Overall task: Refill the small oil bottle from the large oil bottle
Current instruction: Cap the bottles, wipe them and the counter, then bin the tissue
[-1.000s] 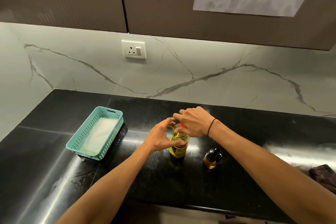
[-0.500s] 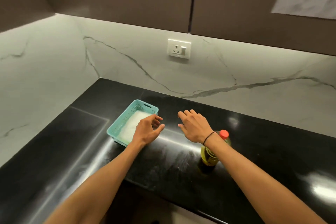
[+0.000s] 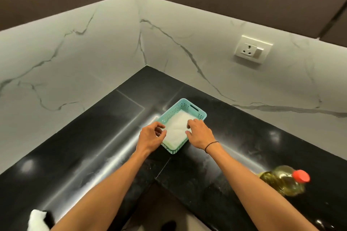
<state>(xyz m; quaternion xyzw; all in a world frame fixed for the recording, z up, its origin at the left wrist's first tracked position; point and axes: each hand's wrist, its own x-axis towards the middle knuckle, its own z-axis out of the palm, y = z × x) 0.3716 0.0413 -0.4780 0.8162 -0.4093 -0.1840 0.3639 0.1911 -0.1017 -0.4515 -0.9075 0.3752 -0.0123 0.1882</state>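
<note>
1. Both hands reach forward over the teal basket [image 3: 195,110], which sits on the black tabletop [image 3: 78,146] near the corner of the marble wall, lined with something white, perhaps a paper towel [image 3: 178,127]
2. The left hand [image 3: 150,137] hovers at the basket's left rim, fingers loosely curled with thumb and forefinger close together; I cannot tell whether they pinch anything
3. The right hand [image 3: 200,133] lies over the basket's right side, fingers bent down toward the white lining; whether they touch it is unclear, and they hold nothing that shows
4. The large oil bottle [image 3: 283,182], red cap still on, stands well apart from both hands, behind and to the right of the right forearm, its long axis upright though the wide lens tilts it
5. The small oil bottle is not in view
6. Judged from this, pouring has not begun; the right hand is the nearer to the large bottle, and would have to draw back and to the right to reach it
</note>
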